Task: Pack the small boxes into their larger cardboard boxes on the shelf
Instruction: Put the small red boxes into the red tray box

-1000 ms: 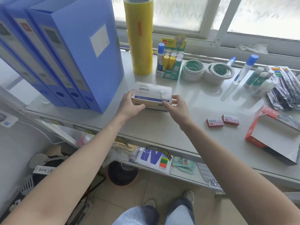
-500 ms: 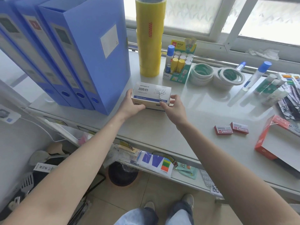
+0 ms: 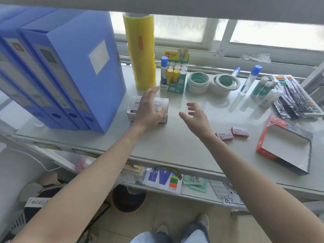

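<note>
Centre of frame: I see my left hand (image 3: 149, 109) spread flat, fingers extended, over the white paper-clip box (image 3: 148, 109) on the shelf (image 3: 175, 146); whether the palm touches it I cannot tell. My right hand (image 3: 194, 116), released and empty, hovers just right of the box. Right of centre lie two small red boxes (image 3: 232, 134), with the open red carton (image 3: 284, 144) beside them at right. Blue file boxes (image 3: 70, 67) fill the upper left.
</note>
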Motion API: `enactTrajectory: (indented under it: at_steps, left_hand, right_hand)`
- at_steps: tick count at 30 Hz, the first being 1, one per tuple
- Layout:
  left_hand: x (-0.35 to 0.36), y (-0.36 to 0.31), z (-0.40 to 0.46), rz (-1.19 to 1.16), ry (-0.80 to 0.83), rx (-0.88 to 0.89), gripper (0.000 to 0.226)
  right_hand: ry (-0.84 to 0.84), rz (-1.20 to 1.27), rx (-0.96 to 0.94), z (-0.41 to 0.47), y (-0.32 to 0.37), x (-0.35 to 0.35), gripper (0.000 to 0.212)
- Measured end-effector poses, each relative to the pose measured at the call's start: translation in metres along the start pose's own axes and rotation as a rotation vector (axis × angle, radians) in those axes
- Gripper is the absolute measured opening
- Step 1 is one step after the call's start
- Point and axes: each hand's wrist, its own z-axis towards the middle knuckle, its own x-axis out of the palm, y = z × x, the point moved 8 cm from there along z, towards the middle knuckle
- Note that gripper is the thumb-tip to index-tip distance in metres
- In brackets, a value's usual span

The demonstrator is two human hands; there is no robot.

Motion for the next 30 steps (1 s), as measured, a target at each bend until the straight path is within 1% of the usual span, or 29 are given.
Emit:
enactTrajectory:
  at_steps: [4,9,13,18,20,23,28,30]
  left_hand:
    - [0.041,-0.034,-0.002,0.047,0.116,0.144,0.064]
    - [0.105,-0.064,-0.012,0.055,0.337,0.220,0.059]
    - [0.149,-0.076,-0.019,0.075,0.490,0.202,0.058]
    - [0.202,-0.076,-0.033,0.174,0.632,0.111,0.063]
    - [0.215,-0.075,-0.037,0.211,0.641,0.087,0.063]
    - [0.220,-0.076,-0.036,0.208,0.580,0.061,0.062]
    - [0.222,-0.077,-0.041,0.177,0.521,0.010,0.052]
    - [0.219,-0.078,-0.043,0.160,0.503,0.014,0.050]
  right_hand:
    - [-0.070,-0.069,-0.007,-0.006,-0.011,-0.042,0.046]
    - [-0.138,-0.206,0.064,-0.014,-0.053,-0.104,0.043]
    - [-0.114,-0.333,0.122,-0.020,-0.090,-0.141,0.045]
    - [0.010,-0.571,0.116,-0.017,-0.122,-0.159,0.047]
    - [0.055,-0.679,0.097,-0.015,-0.128,-0.161,0.048]
    - [0.091,-0.775,0.041,-0.010,-0.128,-0.158,0.047]
    - [0.093,-0.791,-0.021,-0.006,-0.127,-0.158,0.039]
    - [0.093,-0.751,-0.023,-0.005,-0.128,-0.158,0.034]
